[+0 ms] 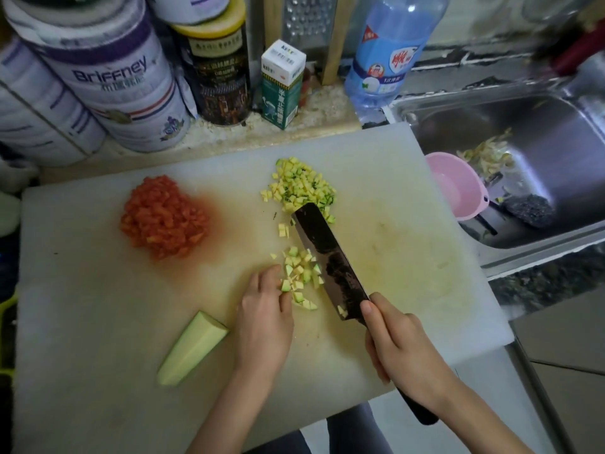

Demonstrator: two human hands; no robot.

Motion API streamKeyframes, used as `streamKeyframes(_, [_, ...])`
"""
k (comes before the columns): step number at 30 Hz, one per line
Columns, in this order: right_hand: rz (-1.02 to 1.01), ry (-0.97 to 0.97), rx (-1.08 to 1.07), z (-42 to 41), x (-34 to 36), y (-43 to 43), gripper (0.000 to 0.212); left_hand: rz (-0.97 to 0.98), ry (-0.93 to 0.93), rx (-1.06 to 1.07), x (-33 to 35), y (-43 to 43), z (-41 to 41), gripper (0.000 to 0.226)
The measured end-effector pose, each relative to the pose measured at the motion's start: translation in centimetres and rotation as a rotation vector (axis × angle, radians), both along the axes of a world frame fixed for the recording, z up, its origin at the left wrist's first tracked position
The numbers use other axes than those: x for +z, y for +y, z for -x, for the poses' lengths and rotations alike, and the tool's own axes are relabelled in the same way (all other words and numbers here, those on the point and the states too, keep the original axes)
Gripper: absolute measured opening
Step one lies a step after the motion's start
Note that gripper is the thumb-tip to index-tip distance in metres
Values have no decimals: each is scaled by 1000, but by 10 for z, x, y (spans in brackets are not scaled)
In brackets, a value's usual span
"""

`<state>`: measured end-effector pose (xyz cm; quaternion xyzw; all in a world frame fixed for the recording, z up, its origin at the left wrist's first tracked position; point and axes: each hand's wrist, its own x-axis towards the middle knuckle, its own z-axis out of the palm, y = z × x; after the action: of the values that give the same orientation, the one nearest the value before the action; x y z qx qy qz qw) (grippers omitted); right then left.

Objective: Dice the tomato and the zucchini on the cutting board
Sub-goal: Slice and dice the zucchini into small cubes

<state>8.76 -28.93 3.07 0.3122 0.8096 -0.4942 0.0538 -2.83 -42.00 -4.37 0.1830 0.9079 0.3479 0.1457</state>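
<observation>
A: Two heaps of zucchini cubes sit on your cutting board [98,322]: the big heap [301,185] above the middle of the frame, the small heap [302,273] below it, near the centre.

B: Your knife [327,257] lies slanted between them. Its tip is in the lower edge of the big heap and its blade runs along the right side of the small heap. A cube or two stick to it near the handle.

A: Your right hand [399,348], at lower right, is wrapped round the knife's handle, with one finger up on the blade.

B: Your left hand [265,319], just left of it, has bent fingers with their tips against the small heap. Whether they pinch a cube I cannot tell.

A: The diced tomato [163,217] is piled left of centre on a pink wet stain, well apart from the zucchini cubes.

B: One uncut zucchini piece [191,348] lies slanted at the lower left of the board, just beside your left hand and not touching it.

A: Behind the board, on the worktop [229,136], stand tins [108,77], a carton [281,86] and a blue bottle [386,50].

B: At the right, a sink [556,126] holds a pink bowl [455,188] and some scraps [487,155].
</observation>
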Motion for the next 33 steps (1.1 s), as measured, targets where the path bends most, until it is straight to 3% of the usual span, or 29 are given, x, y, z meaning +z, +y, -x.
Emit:
streamKeyframes(8, [73, -20, 200, 0, 0, 71, 33, -61, -19, 193, 4, 43, 21, 45])
streamKeyframes(18, [-111, -132, 909, 17, -18, 92, 32, 52, 88, 616, 23, 14, -34, 28])
streamKeyframes(24, [-184, -67, 998, 42, -34, 101, 33, 95, 45, 767, 26, 13, -70, 23])
streamKeyframes(33, [-220, 51, 963, 105, -36, 140, 23, 93, 14, 775, 19, 32, -71, 19])
